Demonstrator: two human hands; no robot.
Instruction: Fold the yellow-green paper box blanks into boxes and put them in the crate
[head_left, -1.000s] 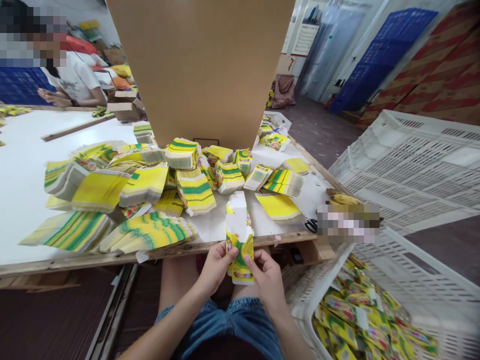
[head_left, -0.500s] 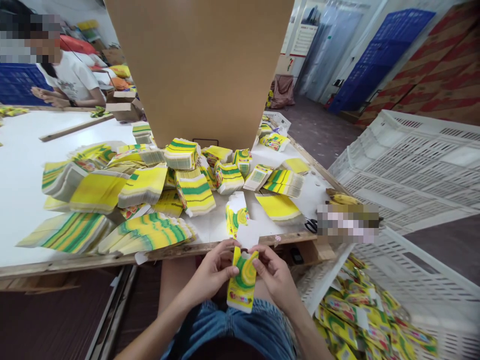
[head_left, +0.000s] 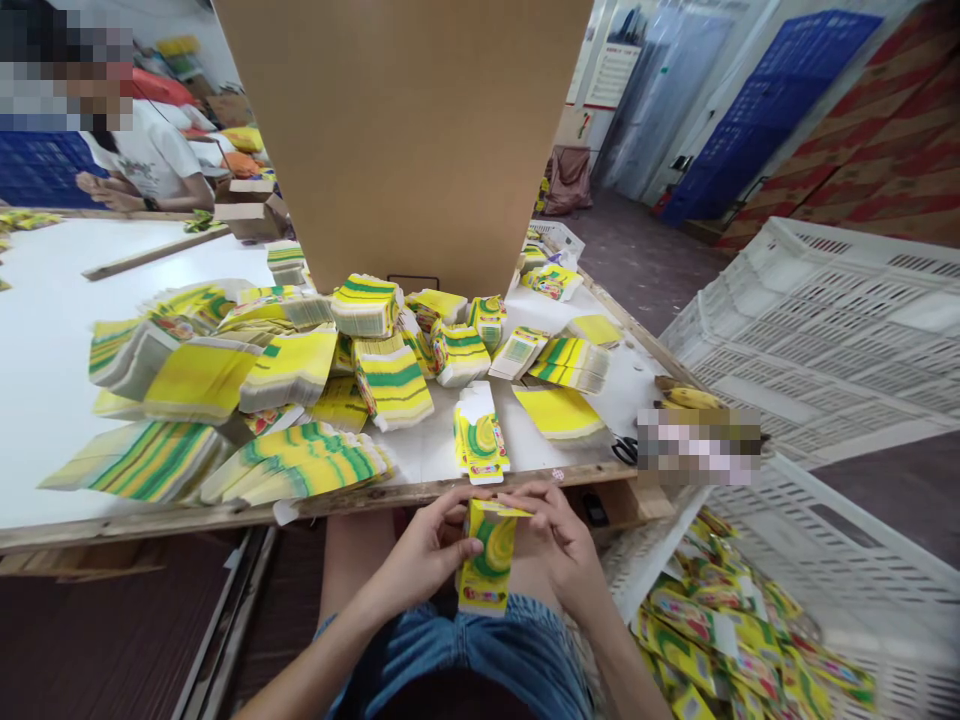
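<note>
A small yellow paper carton (head_left: 487, 565) with a green and yellow swirl print hangs above my lap, in front of the table edge. My left hand (head_left: 435, 545) grips its left side, thumb on the printed face. At the top, the fingers of my right hand (head_left: 553, 535) press on the folded-over end flap. Just beyond my hands, a flat carton (head_left: 478, 435) with a white flap lies on the white table (head_left: 420, 455). Stacks of flat printed cartons (head_left: 390, 380) spread behind it and to the left.
A tall cardboard panel (head_left: 405, 140) stands behind the stacks. On the right are scissors (head_left: 625, 450), bananas (head_left: 694, 397) and a white crate (head_left: 847, 560) holding many yellow packs (head_left: 720, 640). A person (head_left: 157, 160) sits at the far left. White crates (head_left: 840, 340) lean at right.
The upright white flap has folded down over the carton's top. My right hand has shifted from the carton's right side onto that top edge. The flat carton behind shows more fully.
</note>
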